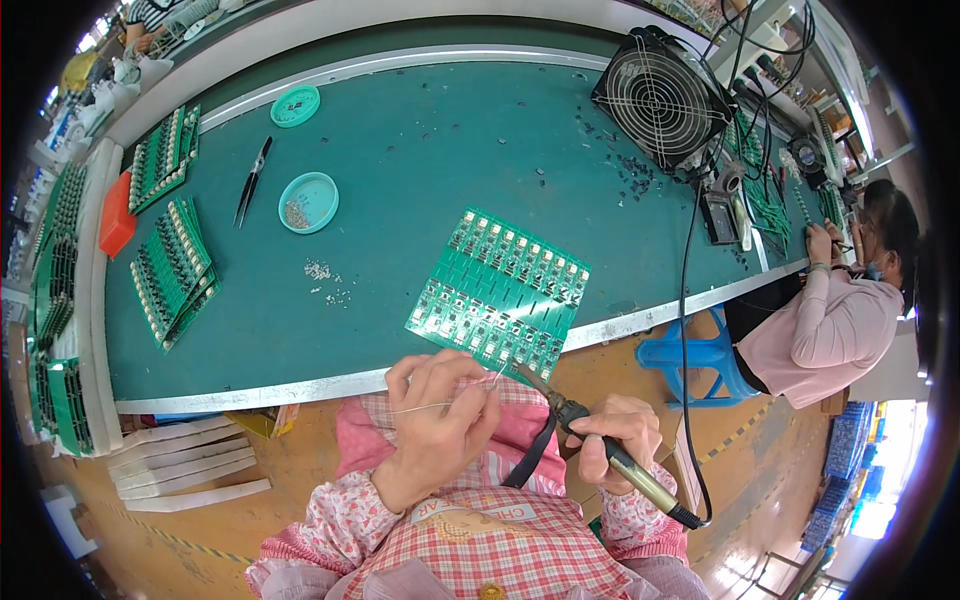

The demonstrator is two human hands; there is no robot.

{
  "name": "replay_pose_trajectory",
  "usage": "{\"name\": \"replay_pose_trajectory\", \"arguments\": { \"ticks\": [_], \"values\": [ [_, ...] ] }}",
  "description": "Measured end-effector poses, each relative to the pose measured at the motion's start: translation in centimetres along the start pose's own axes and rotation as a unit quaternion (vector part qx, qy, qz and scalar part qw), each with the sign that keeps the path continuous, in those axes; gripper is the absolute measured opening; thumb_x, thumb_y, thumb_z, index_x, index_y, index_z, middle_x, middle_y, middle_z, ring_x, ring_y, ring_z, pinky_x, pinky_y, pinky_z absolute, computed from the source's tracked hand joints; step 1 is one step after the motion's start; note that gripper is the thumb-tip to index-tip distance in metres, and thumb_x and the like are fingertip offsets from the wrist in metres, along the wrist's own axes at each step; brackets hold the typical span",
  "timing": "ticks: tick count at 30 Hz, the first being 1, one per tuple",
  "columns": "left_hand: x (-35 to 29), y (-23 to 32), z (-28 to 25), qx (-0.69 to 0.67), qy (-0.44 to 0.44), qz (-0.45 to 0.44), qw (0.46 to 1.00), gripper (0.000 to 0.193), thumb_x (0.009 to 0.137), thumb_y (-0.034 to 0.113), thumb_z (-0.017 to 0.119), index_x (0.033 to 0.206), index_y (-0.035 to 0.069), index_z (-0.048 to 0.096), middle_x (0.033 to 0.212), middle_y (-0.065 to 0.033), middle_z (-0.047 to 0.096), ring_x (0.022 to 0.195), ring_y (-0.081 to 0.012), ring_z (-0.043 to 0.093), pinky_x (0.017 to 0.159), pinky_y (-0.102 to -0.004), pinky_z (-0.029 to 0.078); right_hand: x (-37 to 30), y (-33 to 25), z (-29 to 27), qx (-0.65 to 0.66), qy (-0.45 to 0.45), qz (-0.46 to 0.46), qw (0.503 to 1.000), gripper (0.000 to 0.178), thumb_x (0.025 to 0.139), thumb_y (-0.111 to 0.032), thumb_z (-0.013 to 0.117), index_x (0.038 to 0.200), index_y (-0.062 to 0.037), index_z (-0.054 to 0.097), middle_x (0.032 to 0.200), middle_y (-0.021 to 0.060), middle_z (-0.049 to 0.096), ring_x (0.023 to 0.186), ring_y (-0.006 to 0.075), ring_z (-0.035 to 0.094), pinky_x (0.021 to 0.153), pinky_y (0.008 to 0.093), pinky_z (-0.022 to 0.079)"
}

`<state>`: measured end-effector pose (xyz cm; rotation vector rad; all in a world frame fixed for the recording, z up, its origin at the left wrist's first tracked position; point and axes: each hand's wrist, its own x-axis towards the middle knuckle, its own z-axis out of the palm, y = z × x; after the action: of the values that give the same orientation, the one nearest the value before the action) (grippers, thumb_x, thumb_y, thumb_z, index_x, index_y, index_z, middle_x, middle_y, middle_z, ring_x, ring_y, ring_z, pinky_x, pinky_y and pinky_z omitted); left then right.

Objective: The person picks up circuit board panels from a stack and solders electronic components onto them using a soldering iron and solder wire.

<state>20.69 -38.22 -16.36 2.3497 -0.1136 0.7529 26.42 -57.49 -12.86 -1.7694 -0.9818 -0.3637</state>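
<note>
A green circuit board panel [497,290] with rows of pale square parts lies at the table's front edge. My right hand [619,437] grips a soldering iron [632,466] by its handle, and the iron's tip reaches the board's near edge. Thin solder wire [424,408] runs through the closed fingers of my left hand [440,415], its end close to the iron's tip. Whether tip and wire touch is too small to tell. A black strap or band [531,455] hangs between my hands.
A black fan [664,98] stands at the back right, small dark parts scattered beside it. Tweezers [252,182], a round dish [309,203] of tiny parts and stacked boards [175,272] lie left. The iron's black cable [684,330] crosses the right. A co-worker [835,320] sits at right.
</note>
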Motion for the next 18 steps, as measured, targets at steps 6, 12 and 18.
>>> {"name": "replay_pose_trajectory", "arguments": {
  "ticks": [6, 12, 18],
  "values": [
    [0.02, -0.03, 0.01, 0.007, -0.001, 0.002, 1.000, 0.021, 0.070, 0.006, 0.074, 0.068, 0.010, 0.053, 0.096, -0.0042, 0.061, 0.093, -0.0234, 0.059, 0.085, -0.0420, 0.035, -0.32, 0.22, 0.08, 0.001, -0.014, 0.003, 1.000, 0.011, 0.080, -0.005, 0.064, 0.089, -0.0022, 0.060, 0.056, 0.0042, 0.059, 0.043, 0.0171, 0.054, 0.040, 0.0287, 0.042],
    [0.20, 0.09, 0.01, 0.017, -0.008, 0.005, 1.000, 0.020, 0.070, 0.008, 0.074, 0.069, 0.010, 0.054, 0.097, -0.0042, 0.061, 0.093, -0.0235, 0.058, 0.084, -0.0421, 0.035, -0.07, 0.16, 0.21, -0.025, -0.030, -0.008, 0.999, 0.011, 0.086, -0.013, 0.059, 0.092, -0.0041, 0.055, 0.054, 0.0003, 0.059, 0.042, 0.0151, 0.053, 0.042, 0.0291, 0.040],
    [0.28, 0.04, 0.07, 0.023, -0.008, 0.008, 1.000, 0.019, 0.070, 0.008, 0.073, 0.070, 0.009, 0.054, 0.096, -0.0037, 0.060, 0.091, -0.0233, 0.058, 0.083, -0.0418, 0.035, 0.46, 0.00, -0.24, -0.070, -0.089, -0.081, 0.990, 0.021, 0.070, -0.004, 0.068, 0.090, -0.0046, 0.062, 0.055, 0.0009, 0.052, 0.044, 0.0167, 0.051, 0.042, 0.0278, 0.040]
  ]
}}
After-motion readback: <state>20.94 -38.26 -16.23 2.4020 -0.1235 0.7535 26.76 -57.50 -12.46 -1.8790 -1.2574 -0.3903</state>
